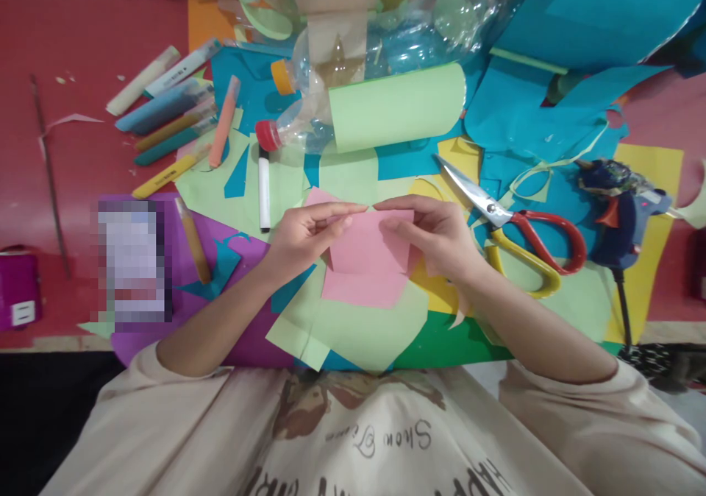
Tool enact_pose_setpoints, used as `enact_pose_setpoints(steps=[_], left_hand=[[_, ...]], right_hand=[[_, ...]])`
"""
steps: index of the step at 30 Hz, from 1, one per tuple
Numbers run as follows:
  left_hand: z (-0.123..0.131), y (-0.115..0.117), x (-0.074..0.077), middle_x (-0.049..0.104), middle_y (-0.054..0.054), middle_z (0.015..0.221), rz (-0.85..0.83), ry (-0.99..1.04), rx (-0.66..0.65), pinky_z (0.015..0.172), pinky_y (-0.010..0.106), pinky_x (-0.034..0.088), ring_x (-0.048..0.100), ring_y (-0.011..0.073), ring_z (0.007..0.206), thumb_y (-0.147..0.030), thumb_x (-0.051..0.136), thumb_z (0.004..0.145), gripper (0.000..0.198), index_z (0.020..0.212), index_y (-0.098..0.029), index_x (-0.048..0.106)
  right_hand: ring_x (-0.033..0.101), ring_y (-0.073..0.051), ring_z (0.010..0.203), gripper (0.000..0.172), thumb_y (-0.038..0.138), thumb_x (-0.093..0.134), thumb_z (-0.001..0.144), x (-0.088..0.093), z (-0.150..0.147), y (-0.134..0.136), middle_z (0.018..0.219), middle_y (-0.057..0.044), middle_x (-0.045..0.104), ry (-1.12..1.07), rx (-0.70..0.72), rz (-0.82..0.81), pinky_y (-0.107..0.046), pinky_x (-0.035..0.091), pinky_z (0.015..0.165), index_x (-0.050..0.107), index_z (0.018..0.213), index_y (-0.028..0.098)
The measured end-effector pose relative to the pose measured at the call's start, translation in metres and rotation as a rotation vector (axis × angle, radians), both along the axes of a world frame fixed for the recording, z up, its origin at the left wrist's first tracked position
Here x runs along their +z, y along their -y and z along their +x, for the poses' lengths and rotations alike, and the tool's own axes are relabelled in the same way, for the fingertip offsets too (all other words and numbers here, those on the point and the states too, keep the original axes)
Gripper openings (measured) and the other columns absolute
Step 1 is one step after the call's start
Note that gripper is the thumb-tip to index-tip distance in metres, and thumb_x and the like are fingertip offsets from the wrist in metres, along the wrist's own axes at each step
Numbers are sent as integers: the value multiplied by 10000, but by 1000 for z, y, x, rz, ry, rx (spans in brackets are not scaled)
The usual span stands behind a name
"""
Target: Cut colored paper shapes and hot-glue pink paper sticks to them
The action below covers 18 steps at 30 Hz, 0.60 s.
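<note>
Between my hands is a sheet of pink paper (pixel 368 249) with a crease across its lower part and its top edge folded or doubled. My left hand (pixel 309 235) pinches the top left of the paper between thumb and fingers. At the top right, my right hand (pixel 435 227) grips the same sheet, its thumb on the front face. Beneath the pink paper lie pale green paper pieces (pixel 380 334). To the right of my right hand, scissors (pixel 496 216) with one red and one yellow handle lie with their blades together.
A hot glue gun (pixel 629 224) rests at the right on yellow paper. Plastic bottles (pixel 309 124), one wrapped in green paper (pixel 400 106), lie beyond my hands. Several markers (pixel 165 117) and a blurred-out phone (pixel 135 260) are at the left. Blue paper (pixel 596 18) stands at the far right.
</note>
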<state>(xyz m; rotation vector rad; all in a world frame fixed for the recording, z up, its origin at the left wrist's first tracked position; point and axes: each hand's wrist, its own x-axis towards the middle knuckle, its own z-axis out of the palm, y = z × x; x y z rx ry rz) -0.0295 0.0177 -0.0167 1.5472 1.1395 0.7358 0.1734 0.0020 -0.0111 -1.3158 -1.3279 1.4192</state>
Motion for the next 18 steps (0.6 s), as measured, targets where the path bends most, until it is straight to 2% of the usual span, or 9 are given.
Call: enact_pose_setpoints(steps=[4, 7, 11, 14, 18], left_hand=[[-2, -1, -2, 750, 16, 983, 27, 20, 10, 552, 137, 479, 679, 99, 757, -332, 624, 834, 215, 1003, -260, 737], [-4, -4, -1, 749, 3, 986, 37, 33, -10, 636, 151, 537, 704, 126, 845, -303, 633, 828, 196, 989, -269, 739], [-6, -5, -1, 748, -4, 978, 60, 76, -48, 732, 180, 575, 711, 147, 906, -226, 623, 825, 191, 968, -268, 743], [-6, -3, -1, 748, -12, 964, 118, 62, -66, 737, 178, 582, 716, 141, 890, -182, 606, 827, 214, 964, -273, 743], [-4, -3, -2, 741, -36, 988, 259, 39, -100, 787, 179, 578, 712, 125, 912, -158, 586, 843, 252, 983, -308, 732]], right_hand=[[659, -133, 793, 159, 208, 633, 776, -2, 0, 0, 866, -11, 742, -13, -4, -2, -249, 511, 668, 757, 873, 235], [659, -129, 783, 137, 216, 641, 774, -5, 0, 0, 825, -3, 737, -80, -14, -59, -253, 520, 681, 760, 831, 253], [651, -139, 749, 125, 243, 644, 764, -5, 0, 0, 787, -14, 723, -135, -30, -155, -256, 518, 616, 756, 818, 244], [627, -117, 691, 123, 263, 658, 756, -3, 0, -1, 766, -7, 717, -77, -37, -113, -229, 490, 578, 754, 827, 234], [622, -120, 695, 212, 398, 653, 781, -2, 1, -1, 769, -9, 721, 22, 10, 20, -231, 489, 594, 754, 879, 239]])
